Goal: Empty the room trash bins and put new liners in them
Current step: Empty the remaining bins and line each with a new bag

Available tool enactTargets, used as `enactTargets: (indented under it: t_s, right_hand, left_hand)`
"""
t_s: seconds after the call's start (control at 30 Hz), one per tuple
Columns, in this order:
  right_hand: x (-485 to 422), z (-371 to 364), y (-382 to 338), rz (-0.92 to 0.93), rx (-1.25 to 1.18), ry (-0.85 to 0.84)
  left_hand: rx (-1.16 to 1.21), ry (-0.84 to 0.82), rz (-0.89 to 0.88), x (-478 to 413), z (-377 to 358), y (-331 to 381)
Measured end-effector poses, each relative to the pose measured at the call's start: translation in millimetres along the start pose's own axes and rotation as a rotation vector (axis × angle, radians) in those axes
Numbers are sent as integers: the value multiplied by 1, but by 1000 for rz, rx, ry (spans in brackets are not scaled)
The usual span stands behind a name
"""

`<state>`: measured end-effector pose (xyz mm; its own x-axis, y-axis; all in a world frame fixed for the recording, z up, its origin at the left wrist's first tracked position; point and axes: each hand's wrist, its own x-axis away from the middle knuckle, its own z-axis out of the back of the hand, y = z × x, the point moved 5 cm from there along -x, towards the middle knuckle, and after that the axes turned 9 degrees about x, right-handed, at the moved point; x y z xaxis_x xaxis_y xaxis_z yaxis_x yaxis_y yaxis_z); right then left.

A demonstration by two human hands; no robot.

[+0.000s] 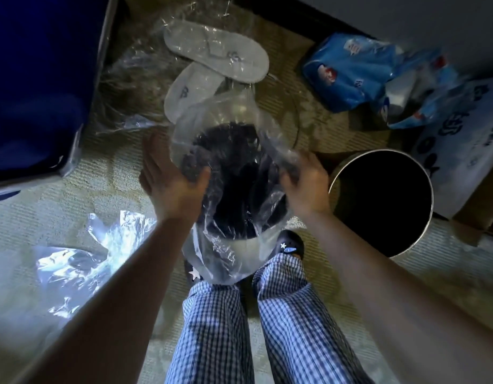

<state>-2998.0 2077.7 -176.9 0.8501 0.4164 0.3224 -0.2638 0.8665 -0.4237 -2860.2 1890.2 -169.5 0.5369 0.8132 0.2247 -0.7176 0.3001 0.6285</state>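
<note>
Head view: two hands, two bins, two slippers. The left hand (170,181) and right hand (306,187) each clutch the thin, clear, wrinkled liner (223,259), thumb and fingers curled into the film. Between them sits a dark round bin (237,206), the liner draped into it and over its rim. Just right of the right hand stands a second bin (378,206), round with a shiny metal rim; its black inside shows no contents. Beyond the hands, two flat white slippers (215,54) lie inside a clear bag (134,65). Below the left hand, beside the forearm, is one crumpled glossy plastic sheet (82,261) on ribbed carpet (106,173).
</note>
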Motion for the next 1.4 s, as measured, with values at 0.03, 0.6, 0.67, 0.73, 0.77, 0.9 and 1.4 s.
enactTargets:
  t_s: [0.03,0.6,0.67,0.73,0.77,0.9,1.4]
  right_hand:
    - [2,-3,3,-9,35,3]
    - [-40,13,16,-544,-515,-75]
    - [-44,28,6,-308,-352,37]
    - [-45,38,-4,-127,-209,120]
    - [-48,40,-7,-82,-211,139]
    - [-65,36,-12,-168,-504,-3]
    - [-74,-24,47,-575,-7,-367]
  left_hand:
    - [-73,-30,-5,6,-2,2]
    - [-838,-550,-561,-10,-51,11]
    - [-605,-345,-668,-10,-41,26]
    - [-415,-228,-653,-13,-30,34]
    - [-326,-198,-604,-17,-25,36]
    - [-1,-163,-355,-39,-19,35]
    - [543,-419,888,-32,-42,-73]
